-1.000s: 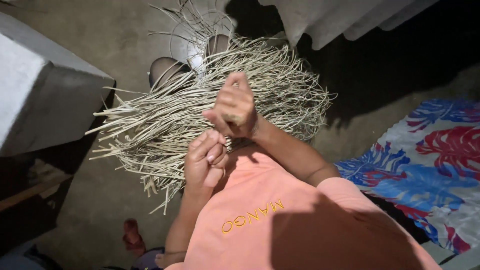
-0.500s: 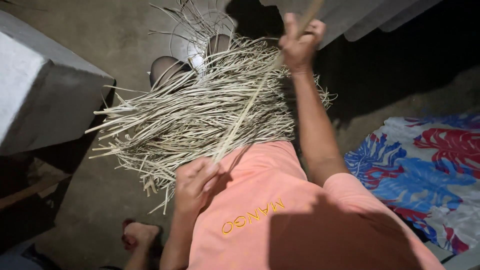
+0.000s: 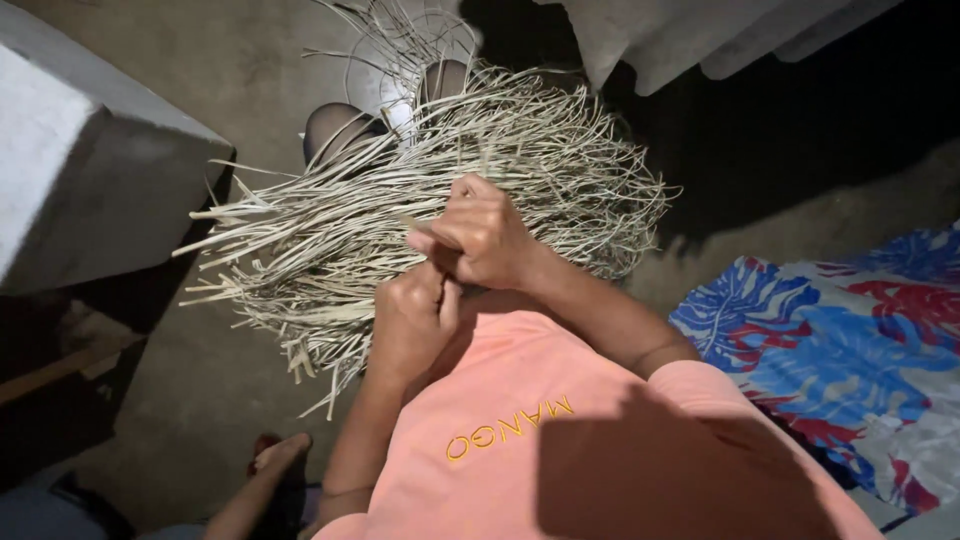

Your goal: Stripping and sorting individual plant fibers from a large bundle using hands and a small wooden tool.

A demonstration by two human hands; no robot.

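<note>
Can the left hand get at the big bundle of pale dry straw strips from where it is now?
Probably yes. The left hand sits right at the near edge of the bundle of pale dry straw strips, close under the right hand, and nothing visible lies between it and the strips.

A heap of dried strips [image 3: 430, 220] lies on the floor [image 3: 200, 400] before the person, both hands meeting over its near edge, a block [image 3: 90, 170] to its left, a patterned cloth [image 3: 830, 350] to its right.
</note>
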